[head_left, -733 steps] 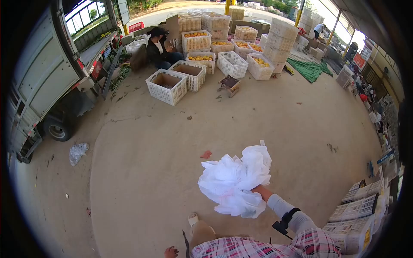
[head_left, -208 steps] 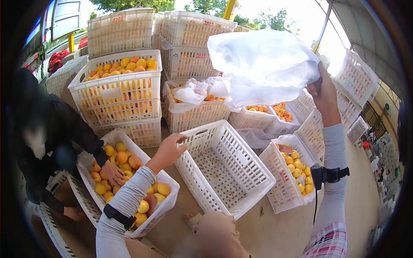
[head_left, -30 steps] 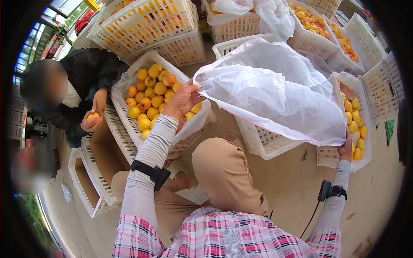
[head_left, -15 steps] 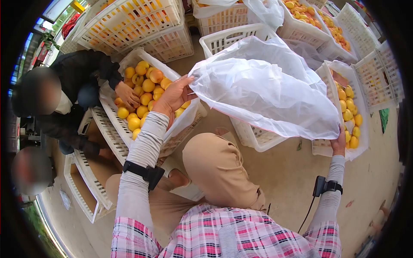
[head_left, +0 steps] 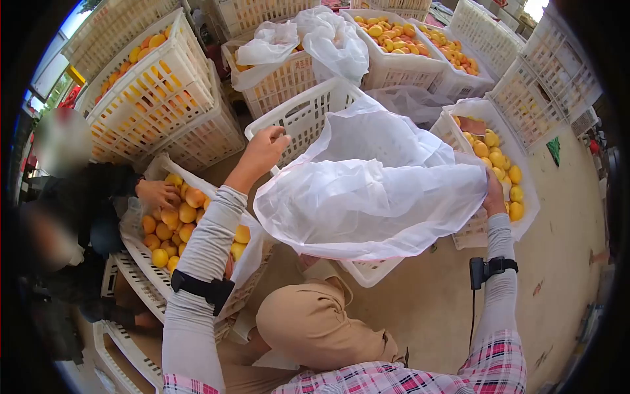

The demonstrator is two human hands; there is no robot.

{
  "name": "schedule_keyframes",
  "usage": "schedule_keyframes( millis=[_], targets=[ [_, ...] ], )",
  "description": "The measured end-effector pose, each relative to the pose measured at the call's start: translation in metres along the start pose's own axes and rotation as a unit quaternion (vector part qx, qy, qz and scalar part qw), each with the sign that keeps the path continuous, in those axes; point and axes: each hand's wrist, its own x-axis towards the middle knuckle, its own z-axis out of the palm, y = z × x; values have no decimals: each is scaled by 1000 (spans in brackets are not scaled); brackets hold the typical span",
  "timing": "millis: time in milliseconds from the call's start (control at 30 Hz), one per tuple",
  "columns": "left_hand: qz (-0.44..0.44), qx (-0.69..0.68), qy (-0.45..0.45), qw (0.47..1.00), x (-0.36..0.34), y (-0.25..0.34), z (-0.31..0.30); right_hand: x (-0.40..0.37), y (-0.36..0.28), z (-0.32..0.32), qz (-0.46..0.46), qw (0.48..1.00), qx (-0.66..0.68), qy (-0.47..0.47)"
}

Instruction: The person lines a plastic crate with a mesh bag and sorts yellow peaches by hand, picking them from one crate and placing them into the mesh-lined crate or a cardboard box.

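White liner (head_left: 374, 207): long axis runs leftward from right hand (head_left: 494, 194), which is nearer, pinching its edge. Left hand (head_left: 264, 154) just ahead of its left end, fingers loosely parted. Crate (head_left: 303, 118) beneath liner, reaching ahead of left hand.

One head-worn camera is looking forward and down over the person's shirt (head_left: 387, 379) and knee (head_left: 308, 318). Its wide, round-edged view is covering the left hand (head_left: 261, 156), right hand (head_left: 494, 192) and white bag (head_left: 380, 207) at close range, while stacked crates (head_left: 147, 108) are standing farther off toward the top edge.
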Motion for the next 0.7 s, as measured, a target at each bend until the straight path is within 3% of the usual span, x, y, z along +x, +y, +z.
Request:
schedule_keyframes(
  millis=[67, 133, 267, 333, 367, 467, 500, 533, 600, 633, 700],
  targets=[
    [-1, 17, -15, 1000, 30, 14, 24, -14, -5, 16, 44, 998, -21, -39],
    [2, 147, -55, 988, 64, 9, 51, -19, -6, 14, 34, 997, -62, -17],
    [47, 247, -63, 966, 114, 8, 105, -29, -9, -3, 35, 994, -98, -43],
    [101, 367, -37, 924, 131, 12, 128, -38, -9, 0, 49, 993, -99, -42],
    [133, 381, 19, 915, 138, 11, 141, -44, -8, 1, 55, 993, -90, -45],
    [97, 417, -49, 902, 163, 2, 158, -49, -5, -9, 67, 994, -77, -36],
    [61, 330, -36, 941, 166, -2, 158, -52, -9, -6, 47, 995, -82, -35],
    [61, 332, -44, 940, 171, -8, 147, -51, -11, -5, 27, 995, -84, -36],
    [-36, 20, -51, 998, 177, -9, 119, -32, -13, -23, 14, 998, -47, -33],
    [-33, 24, -54, 998, 170, -1, 117, -27, -29, -15, -20, 999, -25, -43],
    [94, 85, -47, 991, 147, 13, 116, -37, -53, -3, -58, 997, -3, -53]
  ],
)
